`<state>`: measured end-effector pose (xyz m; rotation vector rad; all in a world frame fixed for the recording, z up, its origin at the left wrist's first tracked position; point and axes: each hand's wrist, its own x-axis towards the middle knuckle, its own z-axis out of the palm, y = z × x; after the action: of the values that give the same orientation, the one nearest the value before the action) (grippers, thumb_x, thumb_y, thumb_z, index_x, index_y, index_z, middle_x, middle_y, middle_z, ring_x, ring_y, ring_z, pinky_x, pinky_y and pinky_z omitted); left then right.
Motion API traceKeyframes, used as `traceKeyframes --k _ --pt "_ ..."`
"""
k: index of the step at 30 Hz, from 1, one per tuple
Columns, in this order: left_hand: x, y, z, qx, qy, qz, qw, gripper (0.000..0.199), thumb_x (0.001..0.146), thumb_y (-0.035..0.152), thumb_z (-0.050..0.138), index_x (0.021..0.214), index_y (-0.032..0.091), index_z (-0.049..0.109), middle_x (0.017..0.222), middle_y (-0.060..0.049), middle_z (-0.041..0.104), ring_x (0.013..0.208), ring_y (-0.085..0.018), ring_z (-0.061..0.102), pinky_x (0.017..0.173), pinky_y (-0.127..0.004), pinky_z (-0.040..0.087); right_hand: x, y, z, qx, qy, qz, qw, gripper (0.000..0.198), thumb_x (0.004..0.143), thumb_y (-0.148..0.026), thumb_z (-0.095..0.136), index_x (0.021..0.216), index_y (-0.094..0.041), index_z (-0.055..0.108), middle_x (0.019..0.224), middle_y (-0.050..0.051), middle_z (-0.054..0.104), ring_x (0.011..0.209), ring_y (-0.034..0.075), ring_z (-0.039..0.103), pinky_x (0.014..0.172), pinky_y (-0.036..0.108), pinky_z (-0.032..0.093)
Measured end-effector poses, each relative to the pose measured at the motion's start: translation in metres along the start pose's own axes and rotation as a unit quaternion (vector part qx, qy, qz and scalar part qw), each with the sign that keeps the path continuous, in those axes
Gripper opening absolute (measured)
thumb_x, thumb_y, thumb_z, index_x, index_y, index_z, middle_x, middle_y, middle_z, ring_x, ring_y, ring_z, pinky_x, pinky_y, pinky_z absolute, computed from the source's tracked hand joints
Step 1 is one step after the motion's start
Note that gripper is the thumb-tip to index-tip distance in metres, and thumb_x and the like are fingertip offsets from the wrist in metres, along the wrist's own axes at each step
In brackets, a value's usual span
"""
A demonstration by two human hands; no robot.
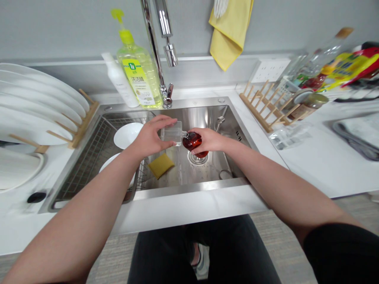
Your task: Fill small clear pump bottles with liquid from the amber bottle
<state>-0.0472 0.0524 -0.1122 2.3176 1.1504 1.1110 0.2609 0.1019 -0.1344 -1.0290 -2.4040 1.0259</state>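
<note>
We see a clear bottle (173, 133), smooth and shiny, glass or plastic, we cannot tell which, and a dark red bottle (192, 141) with glossy, see-through walls. The sink (213, 167) is satin metal; the faucet (164, 19) is mirror-polished chrome. We find metal wire in the basket (84, 167), smooth white surfaces on its 2 dishes (126, 135), and a matt yellow sponge (160, 165). The soap bottle (139, 75) looks like glossy translucent plastic, the peg rack (257, 113) pale matt wood, the hanging cloth (231, 35) matt fabric, the countertop (204, 206) smooth with faint marble-like veining.
</note>
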Motion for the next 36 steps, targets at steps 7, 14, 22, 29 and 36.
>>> traceKeyframes --k 7,14,22,29,36 --pt "0.0005 0.0020 -0.0008 -0.004 -0.002 0.002 1.000 0.080 0.078 0.054 0.103 0.150 0.027 0.082 0.142 -0.014 0.075 0.117 -0.033 0.076 0.112 -0.057 0.064 0.0001 0.0005 0.0001 -0.001 0.005 -0.005 1.000 0.083 0.065 -0.038 0.108 0.141 -0.026 0.076 0.135 0.007 0.087 0.122 0.036 0.084 0.110 0.045 0.064" --pt "0.0006 0.0032 -0.0014 0.002 -0.006 -0.003 1.000 0.081 0.078 0.057 0.102 0.150 0.026 0.081 0.144 -0.014 0.075 0.121 -0.035 0.076 0.112 -0.057 0.064 0.0005 0.0004 0.0005 -0.009 0.004 -0.006 1.000 0.083 0.066 -0.038 0.108 0.141 -0.024 0.077 0.135 0.008 0.087 0.121 0.036 0.084 0.110 0.045 0.064" --pt "0.0008 0.0053 -0.0023 0.005 -0.010 -0.006 1.000 0.081 0.078 0.057 0.102 0.150 0.026 0.081 0.143 -0.014 0.075 0.118 -0.034 0.076 0.113 -0.057 0.064 0.0014 0.0018 0.0022 -0.003 0.008 -0.004 1.000 0.084 0.063 -0.038 0.109 0.140 -0.026 0.078 0.134 0.007 0.087 0.119 0.035 0.084 0.110 0.045 0.065" --pt "0.0014 0.0077 -0.0016 0.002 -0.006 -0.014 1.000 0.081 0.077 0.060 0.102 0.149 0.027 0.083 0.145 -0.015 0.075 0.125 -0.036 0.075 0.115 -0.059 0.063 0.0010 -0.0009 0.0012 -0.020 0.011 0.003 1.000 0.085 0.063 -0.038 0.110 0.140 -0.025 0.078 0.137 0.008 0.087 0.122 0.036 0.083 0.110 0.044 0.065" --pt "0.0016 0.0098 -0.0024 0.004 -0.008 -0.026 1.000 0.083 0.075 0.062 0.102 0.147 0.027 0.083 0.144 -0.015 0.076 0.122 -0.036 0.075 0.115 -0.059 0.063 0.0007 -0.0022 0.0012 -0.020 0.011 0.005 1.000 0.084 0.063 -0.037 0.109 0.139 -0.027 0.078 0.136 0.007 0.087 0.122 0.036 0.084 0.109 0.043 0.065"
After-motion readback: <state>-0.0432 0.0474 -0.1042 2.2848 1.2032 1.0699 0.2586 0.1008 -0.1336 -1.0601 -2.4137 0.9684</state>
